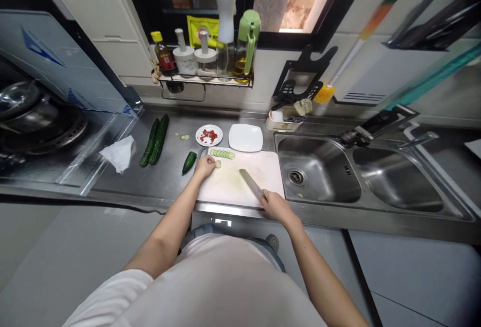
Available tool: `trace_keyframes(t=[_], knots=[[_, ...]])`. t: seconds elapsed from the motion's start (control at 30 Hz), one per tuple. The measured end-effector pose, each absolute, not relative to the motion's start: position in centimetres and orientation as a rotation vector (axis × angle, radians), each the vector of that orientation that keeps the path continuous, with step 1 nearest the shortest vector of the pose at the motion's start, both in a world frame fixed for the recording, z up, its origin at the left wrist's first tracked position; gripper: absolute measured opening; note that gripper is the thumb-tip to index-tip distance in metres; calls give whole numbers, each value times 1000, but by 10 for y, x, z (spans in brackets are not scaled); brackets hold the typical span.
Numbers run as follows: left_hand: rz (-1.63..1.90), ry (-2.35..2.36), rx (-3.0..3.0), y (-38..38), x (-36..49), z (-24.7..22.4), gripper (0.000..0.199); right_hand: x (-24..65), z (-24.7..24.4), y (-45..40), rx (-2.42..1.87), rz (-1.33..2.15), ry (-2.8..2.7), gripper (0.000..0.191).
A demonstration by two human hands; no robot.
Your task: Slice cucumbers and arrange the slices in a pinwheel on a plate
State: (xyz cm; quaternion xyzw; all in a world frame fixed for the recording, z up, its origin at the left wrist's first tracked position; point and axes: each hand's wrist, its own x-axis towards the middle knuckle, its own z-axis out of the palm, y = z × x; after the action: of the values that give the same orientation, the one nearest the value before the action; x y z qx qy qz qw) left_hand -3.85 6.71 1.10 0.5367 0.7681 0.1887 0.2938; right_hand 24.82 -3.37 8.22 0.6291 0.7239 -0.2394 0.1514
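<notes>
My left hand (205,166) is at the left edge of a white cutting board (259,164), its fingertips pinched on a thin cucumber slice (218,164). Just above it on the board, a row of overlapping cucumber slices (222,154) lies near the far edge. My right hand (277,205) grips a kitchen knife (251,182) by its handle, the blade pointing up and left over the board. A cut cucumber piece (189,163) rests on the counter left of my left hand.
Behind the board stand a small plate of chopped red pieces (209,135) and a white square plate (245,137). Two whole cucumbers (155,141) and a crumpled white cloth or paper (118,153) lie further left. A double sink (319,166) is to the right; a bottle rack (206,80) hangs above.
</notes>
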Motion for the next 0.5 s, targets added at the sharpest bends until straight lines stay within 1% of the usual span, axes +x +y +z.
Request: trace_keyframes(t=[0.5], knots=[[327,2215,1524,69,-46,25,20,250,80,-32,1807,-702,2091,30]])
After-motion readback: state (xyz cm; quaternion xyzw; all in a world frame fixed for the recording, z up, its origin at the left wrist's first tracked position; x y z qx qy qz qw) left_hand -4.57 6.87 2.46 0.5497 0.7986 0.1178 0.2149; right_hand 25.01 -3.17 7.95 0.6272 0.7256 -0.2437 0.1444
